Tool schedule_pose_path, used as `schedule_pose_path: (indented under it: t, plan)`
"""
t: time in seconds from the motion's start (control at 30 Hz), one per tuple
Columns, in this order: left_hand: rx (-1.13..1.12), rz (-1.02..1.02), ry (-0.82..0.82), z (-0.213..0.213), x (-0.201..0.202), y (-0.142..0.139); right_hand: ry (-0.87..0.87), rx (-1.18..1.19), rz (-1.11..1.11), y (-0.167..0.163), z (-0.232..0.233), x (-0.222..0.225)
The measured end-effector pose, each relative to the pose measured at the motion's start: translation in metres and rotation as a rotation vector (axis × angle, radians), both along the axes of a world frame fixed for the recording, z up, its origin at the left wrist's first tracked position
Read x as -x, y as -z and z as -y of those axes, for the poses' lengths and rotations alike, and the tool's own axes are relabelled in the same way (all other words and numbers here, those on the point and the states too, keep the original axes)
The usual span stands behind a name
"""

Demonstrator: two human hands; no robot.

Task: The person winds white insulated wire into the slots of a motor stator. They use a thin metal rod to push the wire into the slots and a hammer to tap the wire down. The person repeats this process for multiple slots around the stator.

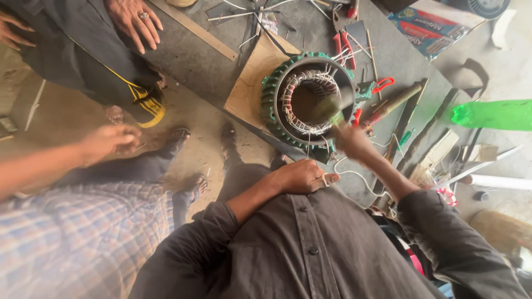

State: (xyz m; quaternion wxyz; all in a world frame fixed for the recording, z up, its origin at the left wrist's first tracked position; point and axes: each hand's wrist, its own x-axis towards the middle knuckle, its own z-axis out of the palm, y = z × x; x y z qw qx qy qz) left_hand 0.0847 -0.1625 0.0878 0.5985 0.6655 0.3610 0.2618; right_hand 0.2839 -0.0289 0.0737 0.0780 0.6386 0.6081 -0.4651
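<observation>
Head view, centre of frame: the right hand [352, 142] is closed around a blurred mallet [331, 106] over the green motor stator [308, 99], which lies on the grey table [199, 61] above centre; the left hand [302, 176] rests curled against the dark shirt [310, 243], pinching white cord [354, 176]; another person's hand [111, 141] hovers at left.

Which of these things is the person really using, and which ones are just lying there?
In use:
- green motor shell with wire coils
- blurred tool in the right hand
- white string by the left hand

Lying about:
- red-handled pliers
- orange scissors
- green bottle
- printed box
- wooden board
</observation>
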Motion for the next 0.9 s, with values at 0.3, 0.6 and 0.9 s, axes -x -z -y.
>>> schedule_pose_path:
  t: [0.3, 0.6, 0.9]
  plan:
    - [0.209, 0.371, -0.614, -0.034, 0.016, -0.058, 0.355, -0.695, 0.346, 0.043, 0.059, -0.089]
    - [0.01, 0.155, -0.732, -0.049, 0.002, -0.136, 0.375, -0.536, 0.722, 0.069, 0.082, -0.115]
    - [-0.266, -0.08, -0.298, -0.093, -0.028, -0.147, 0.385, 0.034, -1.106, -0.111, 0.003, -0.061]
